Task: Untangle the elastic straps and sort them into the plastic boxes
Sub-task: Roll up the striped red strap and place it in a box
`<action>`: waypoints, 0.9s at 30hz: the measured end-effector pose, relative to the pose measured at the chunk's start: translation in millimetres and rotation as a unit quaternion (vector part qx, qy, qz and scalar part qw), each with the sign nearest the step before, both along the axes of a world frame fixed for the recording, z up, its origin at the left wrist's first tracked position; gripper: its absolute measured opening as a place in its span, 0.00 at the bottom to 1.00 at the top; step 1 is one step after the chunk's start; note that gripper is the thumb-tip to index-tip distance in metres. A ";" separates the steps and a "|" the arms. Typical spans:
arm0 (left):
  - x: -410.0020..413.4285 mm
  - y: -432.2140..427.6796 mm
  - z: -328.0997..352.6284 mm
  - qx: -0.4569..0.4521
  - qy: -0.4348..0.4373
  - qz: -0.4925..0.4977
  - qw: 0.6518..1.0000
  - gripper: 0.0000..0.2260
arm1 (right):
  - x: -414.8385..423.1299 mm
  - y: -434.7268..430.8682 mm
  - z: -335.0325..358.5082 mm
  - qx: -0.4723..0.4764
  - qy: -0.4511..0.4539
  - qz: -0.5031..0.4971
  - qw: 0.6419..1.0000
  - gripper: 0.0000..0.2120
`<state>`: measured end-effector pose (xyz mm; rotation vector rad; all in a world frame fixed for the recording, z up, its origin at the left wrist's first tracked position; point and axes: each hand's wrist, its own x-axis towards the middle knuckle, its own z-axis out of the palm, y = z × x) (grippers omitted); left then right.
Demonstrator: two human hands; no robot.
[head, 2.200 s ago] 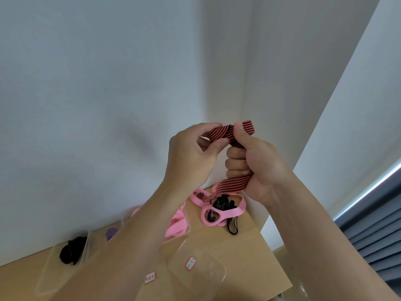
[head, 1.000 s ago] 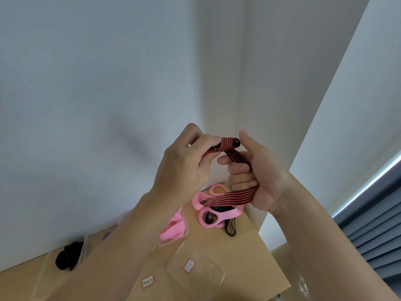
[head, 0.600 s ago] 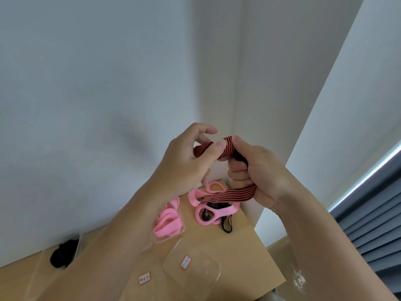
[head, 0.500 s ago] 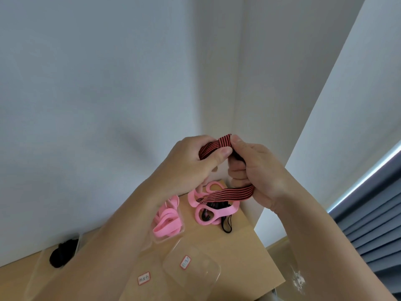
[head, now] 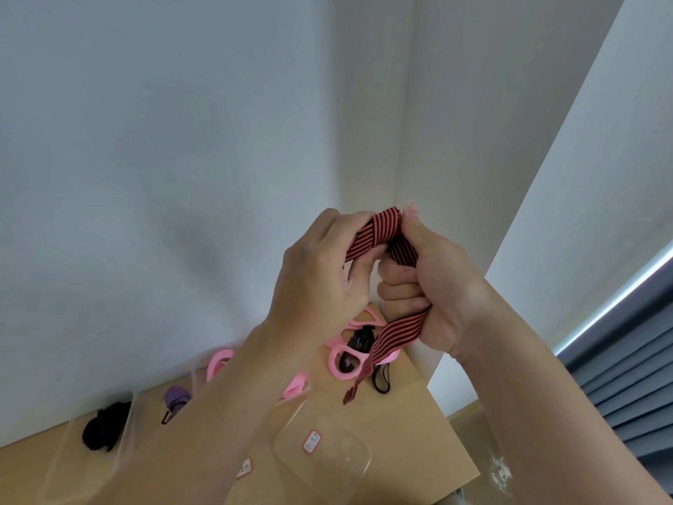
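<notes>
While it is held up well above the wooden table (head: 418, 428), the red-and-black striped strap (head: 375, 231) is gripped by both hands. Its top fold is pinched between the curled fingers and thumb of the left hand (head: 320, 282). Just beside them it is clasped by the right hand (head: 437, 286), whose fingers are wrapped tightly round it. Its loose end is seen hanging below the right fingers. Beneath both sets of fingers, a tangle of pink straps (head: 344, 362) and black cord (head: 380, 382) is spread on the wood. Down to the left of the fingers, a black bundle (head: 103, 426) is kept in a clear box (head: 62, 457).
</notes>
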<state>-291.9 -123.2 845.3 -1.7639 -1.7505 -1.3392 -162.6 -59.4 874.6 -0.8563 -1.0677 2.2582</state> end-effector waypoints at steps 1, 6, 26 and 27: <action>-0.2 0.2 0.3 0.011 -0.025 -0.007 1.000 0.10 | -1.1 -0.6 0.1 0.014 0.005 -0.004 1.000 0.24; -1.3 -1.4 5.6 -0.004 -0.140 -0.039 0.989 0.08 | -7.4 -5.1 -7.9 0.147 -0.006 -0.052 0.988 0.26; 10.2 0.0 -6.4 0.010 0.069 0.071 0.995 0.16 | -6.9 -0.8 1.7 0.154 -0.149 0.010 0.977 0.26; 9.6 0.8 -8.9 0.023 0.064 0.073 0.995 0.16 | -7.5 -0.8 1.7 0.156 -0.151 0.013 0.976 0.26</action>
